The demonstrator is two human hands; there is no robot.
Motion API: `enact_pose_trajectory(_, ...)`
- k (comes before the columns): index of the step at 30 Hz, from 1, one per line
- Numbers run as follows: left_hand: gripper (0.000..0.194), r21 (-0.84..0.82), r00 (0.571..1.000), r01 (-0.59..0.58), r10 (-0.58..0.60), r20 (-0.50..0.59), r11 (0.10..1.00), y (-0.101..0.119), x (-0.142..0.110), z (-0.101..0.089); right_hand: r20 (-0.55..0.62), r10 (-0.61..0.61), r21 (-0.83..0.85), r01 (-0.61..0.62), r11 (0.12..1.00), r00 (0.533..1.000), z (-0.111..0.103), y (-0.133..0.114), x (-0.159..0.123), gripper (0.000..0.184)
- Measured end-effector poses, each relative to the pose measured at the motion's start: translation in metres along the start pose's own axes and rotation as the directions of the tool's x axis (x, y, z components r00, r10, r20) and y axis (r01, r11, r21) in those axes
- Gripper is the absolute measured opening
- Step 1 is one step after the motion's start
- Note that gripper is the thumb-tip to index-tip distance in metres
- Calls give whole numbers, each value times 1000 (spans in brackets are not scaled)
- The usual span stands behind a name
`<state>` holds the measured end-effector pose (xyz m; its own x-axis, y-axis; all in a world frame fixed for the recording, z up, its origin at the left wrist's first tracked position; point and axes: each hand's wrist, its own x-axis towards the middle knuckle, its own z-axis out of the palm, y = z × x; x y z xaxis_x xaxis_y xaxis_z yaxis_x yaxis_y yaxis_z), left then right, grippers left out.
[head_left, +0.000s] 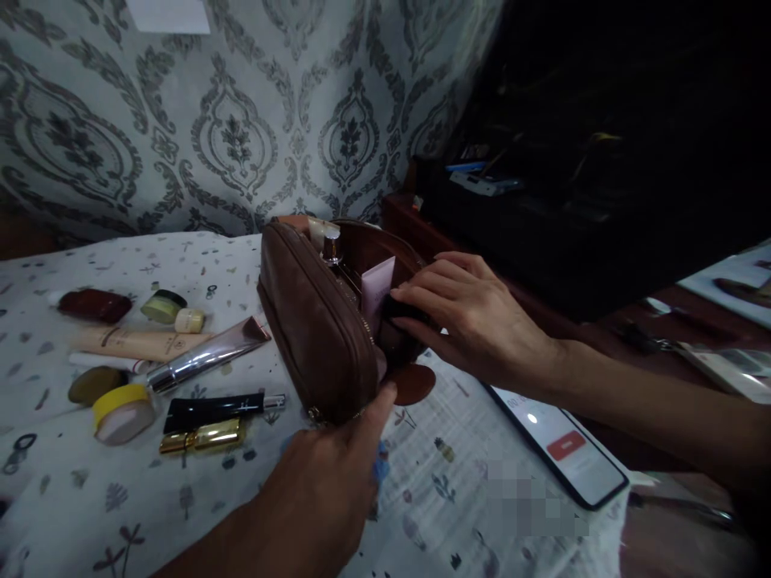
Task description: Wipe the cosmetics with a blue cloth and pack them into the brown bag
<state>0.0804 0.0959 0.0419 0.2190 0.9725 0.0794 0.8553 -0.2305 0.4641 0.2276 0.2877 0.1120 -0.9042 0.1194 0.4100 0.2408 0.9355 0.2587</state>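
Observation:
A brown makeup bag [313, 321] lies unzipped on the patterned cloth, its opening facing right. My left hand [331, 474] holds its near end, index finger along the zip edge; the other fingertips are hidden. At the opening, my right hand [463, 309] is closed round a small black item [405, 311], mostly covered by the fingers. Beside it a pale pink tube [377, 287] stands up inside the bag. Farther back in the bag are a silver-capped bottle [331, 247] and a cream-coloured tube [322, 231]. A brown oval piece [413, 385] sticks out below the opening.
Left of the bag lie a silver tube [208, 353], a black tube [214, 412], a gold tube [201, 437], a yellow-rimmed jar [124, 413], a beige tube [144, 341] and a dark red bottle [95, 305]. A lit phone [560, 445] rests under my right forearm.

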Motion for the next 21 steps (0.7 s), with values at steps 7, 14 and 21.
enact_pose_trajectory(7,31,325,978,113,-47,-203,939,25,52,-101,-93,4,122,7,992,996,-3,2,-8,22)
enact_pose_trajectory(14,31,568,999,4,-31,38,823,23,123,-105,-80,4,146,8,989,997,-3,6,-14,25)
enact_pose_trajectory(21,30,527,998,53,-39,-39,848,23,125,-90,-106,-76,10,77,997,991,-8,9,-19,15)
